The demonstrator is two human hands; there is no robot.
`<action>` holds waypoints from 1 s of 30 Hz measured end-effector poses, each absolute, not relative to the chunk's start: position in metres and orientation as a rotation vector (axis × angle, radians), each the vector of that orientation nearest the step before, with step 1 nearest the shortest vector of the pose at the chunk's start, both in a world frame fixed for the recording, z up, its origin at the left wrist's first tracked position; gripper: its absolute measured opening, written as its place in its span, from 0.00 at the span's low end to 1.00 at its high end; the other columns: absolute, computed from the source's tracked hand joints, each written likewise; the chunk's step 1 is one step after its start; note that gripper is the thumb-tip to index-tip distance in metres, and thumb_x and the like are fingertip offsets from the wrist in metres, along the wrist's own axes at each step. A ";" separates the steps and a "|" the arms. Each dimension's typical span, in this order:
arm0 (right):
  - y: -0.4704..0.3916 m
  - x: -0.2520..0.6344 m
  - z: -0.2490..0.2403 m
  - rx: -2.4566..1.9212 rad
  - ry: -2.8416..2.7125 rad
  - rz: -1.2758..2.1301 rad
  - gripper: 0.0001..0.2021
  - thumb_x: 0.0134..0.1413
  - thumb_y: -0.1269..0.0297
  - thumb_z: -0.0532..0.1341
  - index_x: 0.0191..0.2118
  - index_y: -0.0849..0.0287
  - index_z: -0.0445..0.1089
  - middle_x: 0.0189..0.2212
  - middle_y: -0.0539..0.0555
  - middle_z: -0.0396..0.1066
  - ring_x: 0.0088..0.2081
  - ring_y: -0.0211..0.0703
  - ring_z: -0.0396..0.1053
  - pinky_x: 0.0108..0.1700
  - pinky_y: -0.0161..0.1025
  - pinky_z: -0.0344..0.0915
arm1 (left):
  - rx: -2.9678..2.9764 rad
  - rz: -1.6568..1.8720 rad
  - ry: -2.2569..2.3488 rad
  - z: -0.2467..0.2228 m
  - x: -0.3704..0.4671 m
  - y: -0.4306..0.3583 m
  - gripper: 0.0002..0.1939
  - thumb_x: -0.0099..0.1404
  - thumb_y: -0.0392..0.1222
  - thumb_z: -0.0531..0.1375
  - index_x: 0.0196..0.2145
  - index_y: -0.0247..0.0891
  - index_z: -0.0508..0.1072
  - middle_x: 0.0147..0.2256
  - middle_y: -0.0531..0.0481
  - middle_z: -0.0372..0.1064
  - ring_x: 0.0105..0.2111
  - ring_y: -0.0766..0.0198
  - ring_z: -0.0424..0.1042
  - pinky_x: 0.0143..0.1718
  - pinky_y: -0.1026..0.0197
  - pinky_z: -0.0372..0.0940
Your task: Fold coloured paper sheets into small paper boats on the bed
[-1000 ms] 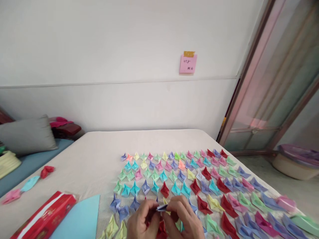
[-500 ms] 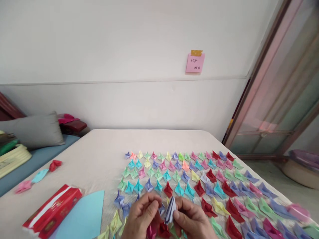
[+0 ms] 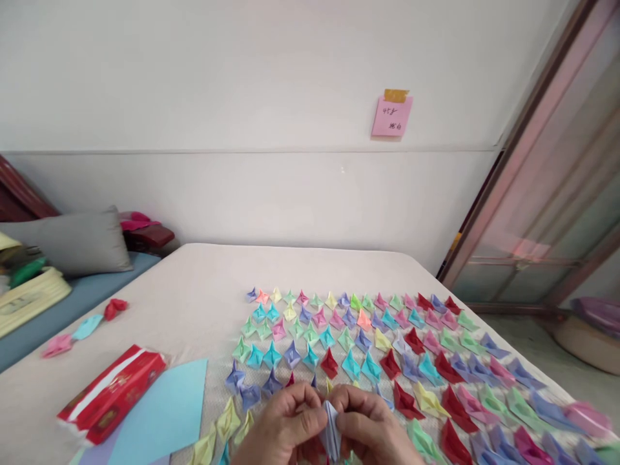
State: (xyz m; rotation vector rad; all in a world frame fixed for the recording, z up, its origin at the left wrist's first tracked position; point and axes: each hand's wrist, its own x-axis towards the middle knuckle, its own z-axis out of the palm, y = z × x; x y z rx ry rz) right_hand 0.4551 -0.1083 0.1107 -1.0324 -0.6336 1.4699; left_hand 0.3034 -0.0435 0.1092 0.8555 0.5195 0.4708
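Between my two hands is a small folded piece of pale lavender paper (image 3: pixel 331 434), pointed at the top with layered pleats. My left hand (image 3: pixel 289 423) pinches its left edge with thumb and forefinger. On the other edge, the thumb and fingers of my right hand (image 3: pixel 371 423) are closed on the same paper. Beyond and around the hands, folded paper boats (image 3: pixel 292 354) in several colours stand in rows on the pale table cover. My hands hide some of the nearest ones.
To the left lie a red tissue pack (image 3: pixel 113 392) and light blue paper sheets (image 3: pixel 162 407). Three crumpled paper pieces (image 3: pixel 88 327) sit near the table's left edge. A grey pillow (image 3: pixel 92 242) rests beyond it. A pink note (image 3: pixel 392 116) is taped to the wall.
My left hand has come in from the left and now grips the folded paper, which only my right hand held before. The view has shifted slightly.
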 end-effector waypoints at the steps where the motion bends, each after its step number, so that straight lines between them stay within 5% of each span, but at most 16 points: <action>1: -0.108 0.454 0.111 -1.036 -0.629 1.447 0.07 0.38 0.70 0.66 0.20 0.61 0.67 0.14 0.43 0.59 0.17 0.30 0.51 0.22 0.32 0.45 | 0.897 0.476 0.554 0.110 0.304 -0.043 0.20 0.53 0.50 0.70 0.24 0.38 0.65 0.20 0.57 0.63 0.17 0.72 0.62 0.18 0.69 0.52; 4: -0.109 0.454 0.111 -1.018 -0.660 1.407 0.12 0.39 0.66 0.68 0.20 0.59 0.62 0.17 0.43 0.57 0.20 0.32 0.49 0.24 0.33 0.45 | 0.983 0.502 0.630 0.112 0.303 -0.043 0.20 0.52 0.52 0.70 0.23 0.37 0.66 0.24 0.55 0.65 0.20 0.71 0.63 0.21 0.67 0.56; 9: -0.108 0.455 0.115 -1.046 -0.723 1.323 0.14 0.39 0.64 0.70 0.21 0.60 0.63 0.28 0.51 0.68 0.25 0.34 0.55 0.28 0.33 0.51 | 1.190 0.567 0.718 0.114 0.302 -0.042 0.18 0.55 0.52 0.66 0.23 0.36 0.67 0.30 0.51 0.66 0.22 0.70 0.60 0.24 0.65 0.54; 15: -0.109 0.456 0.116 -1.078 -0.763 1.202 0.09 0.40 0.67 0.71 0.22 0.60 0.69 0.28 0.50 0.69 0.28 0.37 0.62 0.30 0.33 0.57 | 1.361 0.745 0.777 0.110 0.307 -0.042 0.10 0.46 0.32 0.63 0.19 0.38 0.64 0.37 0.48 0.65 0.31 0.62 0.66 0.31 0.62 0.59; 19: -0.108 0.452 0.110 -1.082 -0.736 1.063 0.07 0.38 0.73 0.69 0.23 0.58 0.71 0.25 0.47 0.68 0.26 0.37 0.62 0.29 0.32 0.58 | 1.466 0.987 0.799 0.108 0.311 -0.046 0.09 0.47 0.28 0.62 0.21 0.39 0.66 0.37 0.47 0.66 0.41 0.54 0.68 0.39 0.60 0.62; 25: -0.109 0.449 0.101 -1.118 -0.826 0.852 0.05 0.41 0.71 0.67 0.24 0.56 0.71 0.25 0.47 0.68 0.27 0.37 0.62 0.30 0.32 0.58 | 1.325 0.970 0.713 0.106 0.313 -0.050 0.17 0.51 0.31 0.62 0.40 0.40 0.72 0.33 0.51 0.68 0.29 0.62 0.69 0.30 0.61 0.65; 28: -0.110 0.449 0.100 -1.132 -0.856 0.821 0.04 0.43 0.71 0.67 0.25 0.55 0.72 0.26 0.47 0.69 0.28 0.38 0.63 0.31 0.33 0.59 | 1.467 0.949 0.744 0.118 0.310 -0.049 0.13 0.51 0.34 0.65 0.37 0.38 0.77 0.39 0.47 0.68 0.34 0.59 0.70 0.36 0.60 0.66; 30: -0.109 0.449 0.100 -1.132 -0.859 0.816 0.05 0.42 0.70 0.68 0.25 0.55 0.71 0.25 0.46 0.69 0.27 0.38 0.63 0.31 0.32 0.60 | 1.571 0.858 0.759 0.126 0.308 -0.049 0.08 0.54 0.36 0.65 0.35 0.37 0.78 0.35 0.48 0.70 0.34 0.58 0.71 0.37 0.61 0.65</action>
